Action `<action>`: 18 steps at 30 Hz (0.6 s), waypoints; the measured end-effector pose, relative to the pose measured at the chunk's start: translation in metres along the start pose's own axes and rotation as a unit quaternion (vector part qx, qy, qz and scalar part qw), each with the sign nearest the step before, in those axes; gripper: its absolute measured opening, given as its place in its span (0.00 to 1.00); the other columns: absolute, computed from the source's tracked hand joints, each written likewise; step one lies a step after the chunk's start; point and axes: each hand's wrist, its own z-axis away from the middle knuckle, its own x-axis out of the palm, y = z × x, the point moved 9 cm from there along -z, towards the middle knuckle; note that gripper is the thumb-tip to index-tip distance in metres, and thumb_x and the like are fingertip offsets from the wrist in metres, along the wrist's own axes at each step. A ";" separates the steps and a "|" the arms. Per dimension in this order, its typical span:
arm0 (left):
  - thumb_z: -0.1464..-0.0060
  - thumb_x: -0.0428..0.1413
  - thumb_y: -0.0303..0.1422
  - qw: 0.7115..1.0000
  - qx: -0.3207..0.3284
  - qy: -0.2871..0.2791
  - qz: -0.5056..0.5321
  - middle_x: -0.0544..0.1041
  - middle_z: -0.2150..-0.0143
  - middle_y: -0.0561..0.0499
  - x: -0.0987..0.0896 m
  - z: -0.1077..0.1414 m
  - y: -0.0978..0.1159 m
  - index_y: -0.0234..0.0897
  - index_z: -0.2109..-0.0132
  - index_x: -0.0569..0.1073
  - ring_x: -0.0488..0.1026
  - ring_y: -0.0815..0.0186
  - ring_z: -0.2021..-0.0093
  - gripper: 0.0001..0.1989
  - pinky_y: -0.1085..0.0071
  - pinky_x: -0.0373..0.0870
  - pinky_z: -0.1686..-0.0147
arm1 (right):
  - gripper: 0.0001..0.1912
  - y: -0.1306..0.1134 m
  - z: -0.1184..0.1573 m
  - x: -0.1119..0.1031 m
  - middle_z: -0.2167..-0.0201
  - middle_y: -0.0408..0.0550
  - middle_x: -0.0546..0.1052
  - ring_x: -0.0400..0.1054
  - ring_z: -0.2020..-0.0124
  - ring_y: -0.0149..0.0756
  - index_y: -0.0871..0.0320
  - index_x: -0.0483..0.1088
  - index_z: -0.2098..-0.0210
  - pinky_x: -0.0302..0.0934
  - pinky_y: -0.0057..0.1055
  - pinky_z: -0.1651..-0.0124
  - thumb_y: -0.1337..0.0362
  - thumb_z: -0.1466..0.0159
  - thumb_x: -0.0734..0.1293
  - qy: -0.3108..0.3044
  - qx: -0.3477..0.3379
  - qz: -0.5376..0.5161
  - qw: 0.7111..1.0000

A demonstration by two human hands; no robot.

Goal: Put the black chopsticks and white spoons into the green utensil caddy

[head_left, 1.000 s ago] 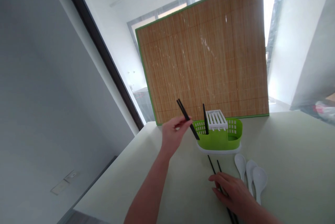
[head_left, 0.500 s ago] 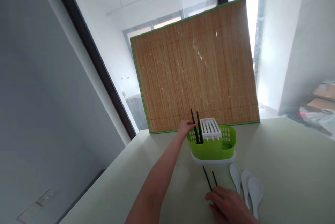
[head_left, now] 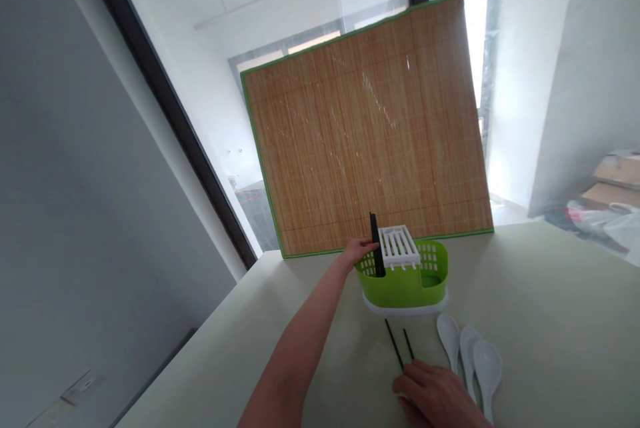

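Black chopsticks (head_left: 377, 248) stand upright in the left compartment of a green basket (head_left: 400, 289), bunched against its white slatted rack (head_left: 399, 245). My left hand (head_left: 361, 250) pinches them from the left, near the basket's rim. Two more black chopsticks (head_left: 394, 344) lie on the table in front of the basket, their lower ends hidden by my right hand (head_left: 430, 389). The fingers of that hand are closed over them. White spoons (head_left: 486, 367) lie side by side just right of my right hand.
A bamboo mat (head_left: 365, 135) with green edging leans upright against the window behind the basket. The pale table (head_left: 540, 321) ends at a wall on the left. Cardboard boxes (head_left: 620, 178) and plastic bags are beyond it at the far right.
The standing chopsticks, apart before, are now together, as my left hand has moved slightly right and pushed them against the rack. My right hand has barely moved.
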 end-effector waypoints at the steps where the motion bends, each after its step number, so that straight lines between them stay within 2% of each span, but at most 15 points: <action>1: 0.54 0.63 0.41 1.000 0.003 0.000 0.007 0.79 0.64 0.44 -0.001 0.000 0.002 0.34 0.59 0.79 0.75 0.64 0.65 0.18 0.70 0.71 0.64 | 0.07 0.002 0.000 0.000 0.71 0.42 0.74 0.70 0.71 0.35 0.53 0.66 0.67 0.50 0.30 0.72 0.72 0.43 0.62 -0.004 0.007 -0.001 1.000; 4: 0.51 0.60 0.41 1.000 0.008 0.015 0.019 0.79 0.60 0.42 -0.006 -0.001 0.006 0.33 0.57 0.78 0.75 0.65 0.64 0.17 0.71 0.70 0.64 | 0.08 0.009 0.000 -0.003 0.71 0.42 0.74 0.70 0.69 0.36 0.53 0.67 0.66 0.51 0.30 0.71 0.72 0.42 0.62 -0.010 0.041 -0.002 0.999; 7: 0.50 0.59 0.42 0.999 0.010 0.027 0.017 0.79 0.64 0.42 -0.011 -0.006 0.008 0.32 0.62 0.79 0.74 0.65 0.67 0.17 0.70 0.69 0.66 | 0.08 0.015 0.000 -0.005 0.70 0.41 0.75 0.70 0.68 0.35 0.53 0.67 0.66 0.51 0.30 0.70 0.72 0.41 0.61 -0.012 0.065 -0.006 0.998; 12: 0.53 0.60 0.46 0.999 0.012 0.032 0.005 0.77 0.72 0.46 -0.012 -0.010 0.008 0.31 0.67 0.79 0.72 0.66 0.71 0.19 0.71 0.68 0.70 | 0.07 0.016 -0.001 -0.004 0.72 0.41 0.74 0.70 0.71 0.34 0.54 0.67 0.69 0.50 0.29 0.72 0.73 0.43 0.62 0.004 0.050 0.015 0.999; 18: 0.57 0.61 0.49 0.999 0.015 0.029 -0.009 0.78 0.74 0.46 -0.009 -0.003 0.006 0.31 0.69 0.80 0.72 0.65 0.74 0.22 0.69 0.69 0.72 | 0.06 0.015 -0.002 -0.002 0.74 0.40 0.74 0.70 0.72 0.33 0.54 0.66 0.72 0.49 0.30 0.73 0.73 0.44 0.63 0.018 0.041 0.047 0.998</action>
